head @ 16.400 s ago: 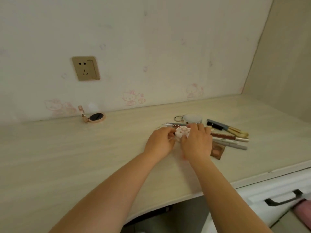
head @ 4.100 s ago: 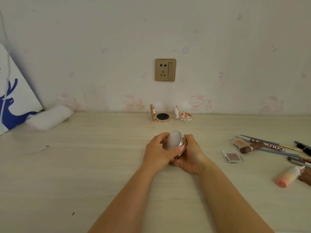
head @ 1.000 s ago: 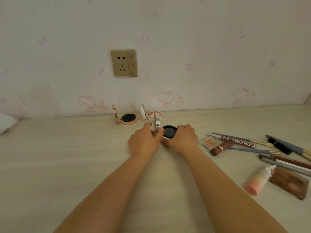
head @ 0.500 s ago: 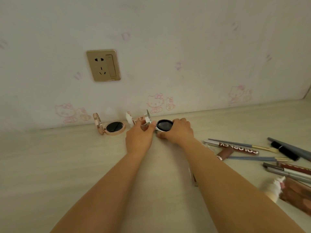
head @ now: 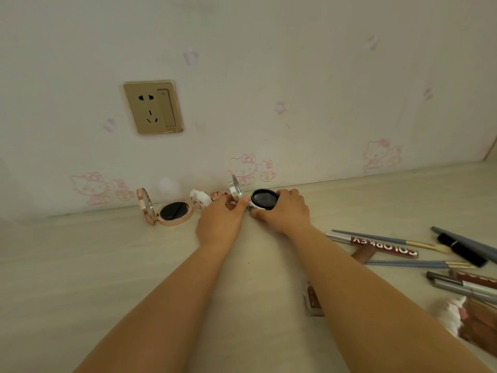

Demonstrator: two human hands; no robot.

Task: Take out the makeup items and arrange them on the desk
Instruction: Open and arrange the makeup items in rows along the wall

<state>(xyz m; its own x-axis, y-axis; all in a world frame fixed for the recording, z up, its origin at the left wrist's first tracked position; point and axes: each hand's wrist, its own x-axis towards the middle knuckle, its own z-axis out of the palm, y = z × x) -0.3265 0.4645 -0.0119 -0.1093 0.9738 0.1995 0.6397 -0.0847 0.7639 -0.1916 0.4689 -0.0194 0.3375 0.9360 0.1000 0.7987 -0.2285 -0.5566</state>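
An open silver compact with a black inside stands near the wall, its lid upright. My right hand grips its base from the right; my left hand pinches it at the hinge below the lid. To the left stand a small white-and-pink open compact and a rose-gold open compact. Pencils, brushes and a tube marked COLORKEY lie on the desk at the right. A small palette shows beside my right forearm.
A gold wall socket sits above the compacts. A pink-white bottle and a brown palette lie blurred at the right edge. The wall closes off the desk just behind the compacts.
Over the last second both hands pushed the silver compact away from me toward the wall, beside the small white-and-pink one. The view has drifted, with the socket sitting more to the left.
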